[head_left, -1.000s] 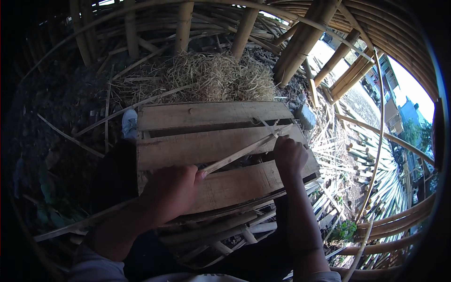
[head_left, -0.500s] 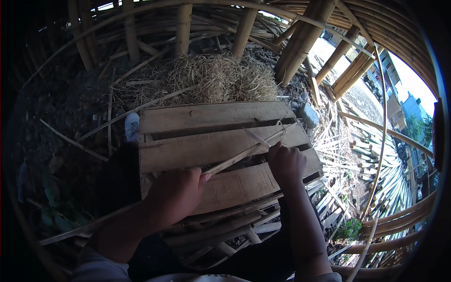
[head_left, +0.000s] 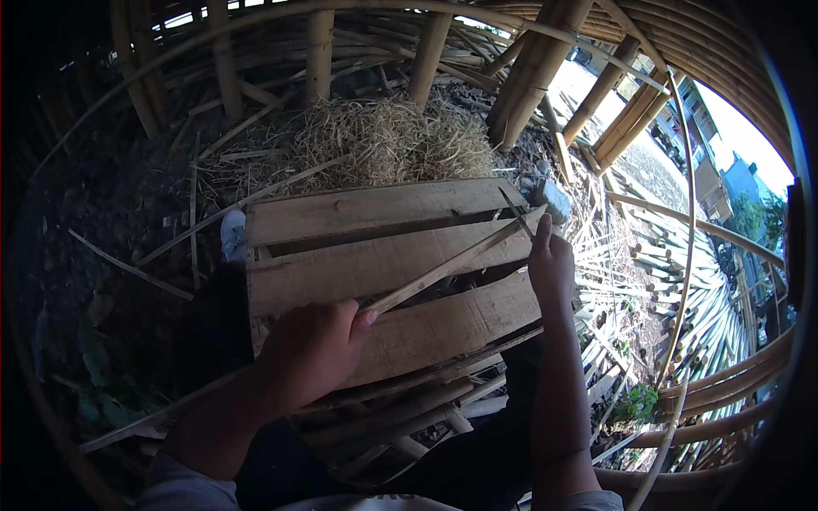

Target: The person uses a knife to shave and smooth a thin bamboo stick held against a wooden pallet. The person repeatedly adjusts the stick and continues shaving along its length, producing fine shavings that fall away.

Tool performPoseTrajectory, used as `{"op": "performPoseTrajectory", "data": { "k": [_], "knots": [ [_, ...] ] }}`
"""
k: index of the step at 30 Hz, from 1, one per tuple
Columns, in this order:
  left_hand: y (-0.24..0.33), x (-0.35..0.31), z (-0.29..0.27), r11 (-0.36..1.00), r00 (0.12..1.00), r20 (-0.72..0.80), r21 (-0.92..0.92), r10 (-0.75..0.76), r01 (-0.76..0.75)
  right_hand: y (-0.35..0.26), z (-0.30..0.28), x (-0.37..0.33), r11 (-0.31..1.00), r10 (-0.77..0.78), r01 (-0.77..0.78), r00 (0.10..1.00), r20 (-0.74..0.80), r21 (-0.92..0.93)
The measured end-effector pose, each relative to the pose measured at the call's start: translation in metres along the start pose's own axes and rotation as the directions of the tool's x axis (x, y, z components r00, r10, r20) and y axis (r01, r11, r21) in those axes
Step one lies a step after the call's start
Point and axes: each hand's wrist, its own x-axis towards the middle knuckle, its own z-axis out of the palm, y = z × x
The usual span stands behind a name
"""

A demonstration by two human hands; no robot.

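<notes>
A long pale bamboo strip (head_left: 452,266) slants over the slatted wooden bench (head_left: 341,271), from the lower left up to a tip at the right. My left hand (head_left: 311,349) is closed around its middle above the bench's near slat. Closed on a knife, my right hand (head_left: 552,264) is just off the bench's right end, thumb pointing up. The dark, narrow knife blade (head_left: 514,211) crosses the strip close to its far tip. My fingers hide the knife's handle.
Behind the bench lies a heap of curly shavings (head_left: 392,140) by upright bamboo posts (head_left: 319,60). A grey block (head_left: 555,201) sits past the right corner. Many cut bamboo poles (head_left: 699,298) lie to the right. My shoe (head_left: 233,234) is at the bench's left edge.
My right hand has slid the knife up and rightward along the strip toward its tip, and the blade has turned steeper. My left hand keeps its grip.
</notes>
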Motion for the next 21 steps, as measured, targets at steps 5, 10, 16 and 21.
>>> {"op": "performPoseTrajectory", "data": {
  "k": [5,10,16,21],
  "knots": [
    [-0.012,0.006,0.001,0.999,0.997,-0.079,0.041,-0.004,0.007,0.026,-0.013,0.020,0.911,0.207,-0.257,0.961,0.182,0.322],
    [-0.013,0.013,-0.008,0.994,0.988,-0.118,0.013,-0.104,0.106,0.046,-0.009,0.013,0.973,-0.209,0.191,0.967,0.146,0.128],
    [-0.028,0.013,-0.012,0.990,0.979,-0.149,0.004,-0.136,0.138,0.012,-0.023,-0.026,0.889,-0.453,0.424,0.755,0.474,0.173],
    [-0.022,0.015,-0.010,0.996,0.993,-0.089,-0.022,-0.082,0.081,0.108,-0.032,0.041,0.796,-0.090,0.029,0.993,-0.070,-0.604]
  ]
}}
